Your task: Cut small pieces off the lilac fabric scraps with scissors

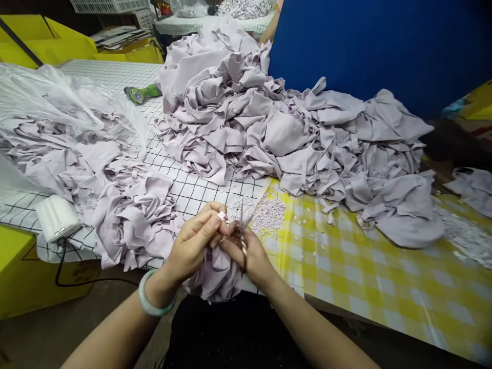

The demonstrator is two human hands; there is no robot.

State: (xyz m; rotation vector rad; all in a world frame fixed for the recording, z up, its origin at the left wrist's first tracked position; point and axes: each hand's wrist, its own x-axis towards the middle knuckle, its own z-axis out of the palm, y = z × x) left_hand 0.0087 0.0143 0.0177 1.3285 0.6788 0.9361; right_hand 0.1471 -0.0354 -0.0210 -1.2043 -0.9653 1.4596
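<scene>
My left hand (pixel 194 243) is closed, pinching a small white tag (pixel 221 216) on a pale lilac garment (pixel 217 279) that hangs down over my lap. A pale green bangle (pixel 148 302) sits on that wrist. My right hand (pixel 248 253) is closed on small metal scissors (pixel 243 225), whose blades point up beside the tag. Just beyond my hands, a little heap of cut white tags (pixel 265 211) lies on the table.
A big pile of lilac garments (pixel 277 128) covers the table's middle and right. Another pile (pixel 115 205) lies left, partly under a clear plastic bag (pixel 49 92). A white device (pixel 57 218) with a cable sits at the left edge. A green tool (pixel 140 94) lies farther back. A blue panel (pixel 376 46) stands behind.
</scene>
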